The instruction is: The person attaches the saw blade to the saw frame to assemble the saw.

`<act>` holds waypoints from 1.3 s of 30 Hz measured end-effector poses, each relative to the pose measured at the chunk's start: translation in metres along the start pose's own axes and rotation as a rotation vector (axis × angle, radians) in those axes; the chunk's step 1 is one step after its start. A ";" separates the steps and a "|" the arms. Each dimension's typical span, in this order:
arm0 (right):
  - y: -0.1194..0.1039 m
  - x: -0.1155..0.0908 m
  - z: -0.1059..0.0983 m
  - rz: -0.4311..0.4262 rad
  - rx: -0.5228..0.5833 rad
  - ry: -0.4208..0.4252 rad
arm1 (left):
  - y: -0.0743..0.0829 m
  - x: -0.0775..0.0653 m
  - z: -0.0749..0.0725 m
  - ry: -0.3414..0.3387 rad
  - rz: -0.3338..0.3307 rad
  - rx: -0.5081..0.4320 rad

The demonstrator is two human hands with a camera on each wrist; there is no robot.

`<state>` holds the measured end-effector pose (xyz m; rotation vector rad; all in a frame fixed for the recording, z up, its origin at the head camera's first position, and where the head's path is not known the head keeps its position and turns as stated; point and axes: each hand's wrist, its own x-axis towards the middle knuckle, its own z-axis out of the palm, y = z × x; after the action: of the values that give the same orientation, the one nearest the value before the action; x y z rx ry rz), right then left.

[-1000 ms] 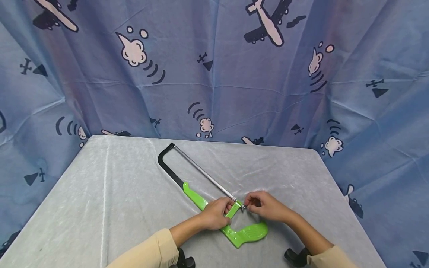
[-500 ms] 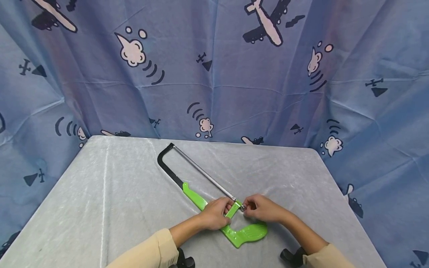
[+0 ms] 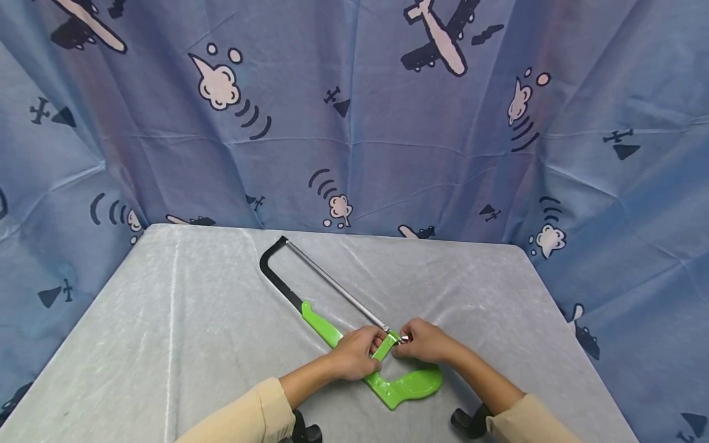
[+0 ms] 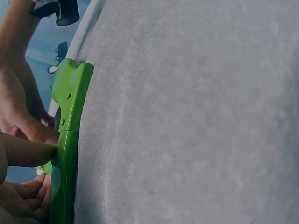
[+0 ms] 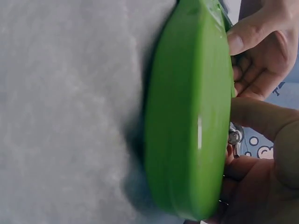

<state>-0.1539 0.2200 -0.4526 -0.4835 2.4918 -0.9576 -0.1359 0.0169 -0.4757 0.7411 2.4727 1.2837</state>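
A hacksaw lies on the table in the head view, with a green handle [image 3: 410, 386], a black front bow [image 3: 271, 264] and a straight silver blade bar [image 3: 335, 283]. My left hand [image 3: 356, 354] grips the green upright post [image 3: 386, 346] near the handle, thumb on one side and fingers on the other. At the bar's near end sits a small silver wing nut [image 3: 403, 339], pinched by the fingertips of my right hand [image 3: 426, 341]. The right wrist view shows the green handle [image 5: 187, 112] close up, and the silver metal wing nut [image 5: 235, 136] partly hidden behind it.
Pale grey plush cloth [image 3: 221, 369] covers the table. A blue curtain [image 3: 299, 123] with printed planes hangs behind its far edge. Black devices [image 3: 471, 423] are worn at both wrists, near beige sleeves.
My right hand has shifted slightly left, closing its fingertips on the wing nut, which stands at a different angle. The left hand and the hacksaw frame stay put.
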 end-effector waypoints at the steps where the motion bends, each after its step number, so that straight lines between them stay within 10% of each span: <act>1: 0.000 0.000 0.000 -0.001 -0.019 0.010 | 0.000 0.000 0.000 0.001 0.000 0.000; 39: -0.003 0.001 -0.007 -0.027 -0.075 0.043 | 0.002 -0.002 -0.002 -0.003 -0.014 0.000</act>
<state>-0.1583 0.2217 -0.4462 -0.5275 2.5729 -0.8968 -0.1346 0.0159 -0.4730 0.7244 2.4716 1.2769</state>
